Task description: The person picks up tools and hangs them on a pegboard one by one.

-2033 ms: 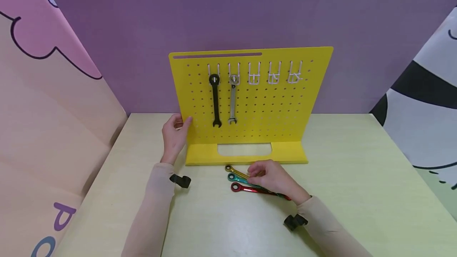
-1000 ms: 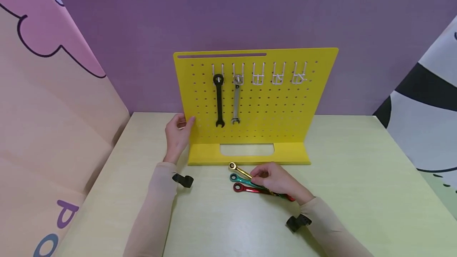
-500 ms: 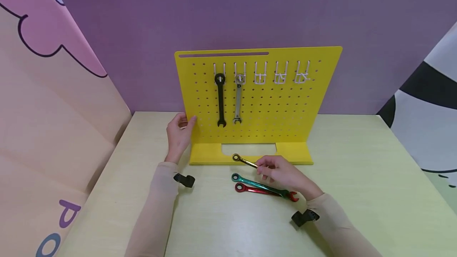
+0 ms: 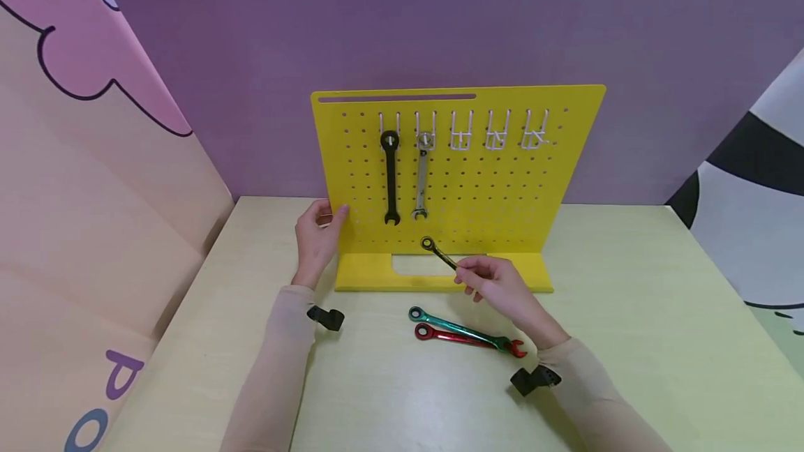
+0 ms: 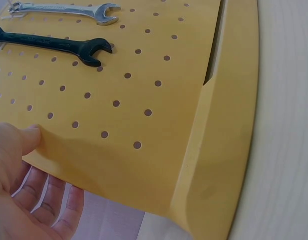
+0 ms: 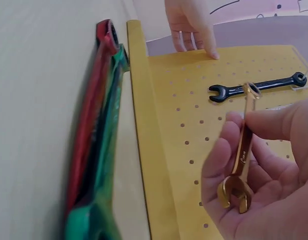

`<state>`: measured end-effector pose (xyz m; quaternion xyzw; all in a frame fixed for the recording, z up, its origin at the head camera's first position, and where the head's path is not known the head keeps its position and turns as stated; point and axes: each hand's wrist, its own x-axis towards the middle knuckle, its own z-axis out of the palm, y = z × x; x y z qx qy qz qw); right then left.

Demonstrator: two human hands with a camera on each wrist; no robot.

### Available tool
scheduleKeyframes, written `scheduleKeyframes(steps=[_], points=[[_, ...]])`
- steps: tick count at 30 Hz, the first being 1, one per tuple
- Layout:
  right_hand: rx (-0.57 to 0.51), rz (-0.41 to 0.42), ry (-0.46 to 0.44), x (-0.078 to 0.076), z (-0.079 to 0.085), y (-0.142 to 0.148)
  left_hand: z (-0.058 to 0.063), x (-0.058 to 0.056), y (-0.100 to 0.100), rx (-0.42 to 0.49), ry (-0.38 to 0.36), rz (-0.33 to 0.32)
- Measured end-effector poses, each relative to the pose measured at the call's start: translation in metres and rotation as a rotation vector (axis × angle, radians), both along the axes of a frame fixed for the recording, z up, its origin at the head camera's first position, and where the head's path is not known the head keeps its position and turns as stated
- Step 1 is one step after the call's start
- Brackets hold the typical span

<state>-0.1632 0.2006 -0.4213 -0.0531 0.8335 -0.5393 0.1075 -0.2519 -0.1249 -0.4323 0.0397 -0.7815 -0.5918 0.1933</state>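
The gold wrench [image 4: 441, 254] is held above the worktop [image 4: 377, 382], on the near side of the lower part of the yellow pegboard [image 4: 490, 204]; it is pinched in the grip of the right hand [image 4: 502, 291] between thumb and fingers, its ring end left free towards the far left and its open end turned back towards the palm; the yellow pegboard is clasped at its left edge by the left hand [image 4: 316, 239], with the thumb laid on the front face and the fingers set behind; the step in hand is judged to be the bringing of the gold wrench to the board, since the black wrench [image 4: 391, 176] and the silver wrench [image 4: 422, 180] are hung there by their ring ends; of the three bare hooks [image 4: 460, 134] at the right, the leftmost seems the handiest; the thumb is placed not far below the ring, so care is called for lest the hook's tip be blocked by it; the ring is best turned flat to the board, offered squarely and eased on without a shove, as the board could be rocked; it is best steadied firmly from the left meanwhile; the silver wrench should not be knocked, and the teal wrench [image 4: 458, 328] and red wrench [image 4: 449, 336], overlapping on the worktop at the near side, are best left undisturbed.
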Motion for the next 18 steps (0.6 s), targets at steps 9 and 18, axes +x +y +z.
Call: scheduleKeyframes(steps=[9, 18], points=[[-0.055, -0.091, 0.025, -0.004, 0.014, -0.006, 0.0, 0.0, -0.001, 0.0, -0.003, -0.001], [-0.097, -0.118, 0.075, -0.006, 0.025, -0.008, -0.002, 0.0, -0.001, 0.001, -0.001, -0.008]])
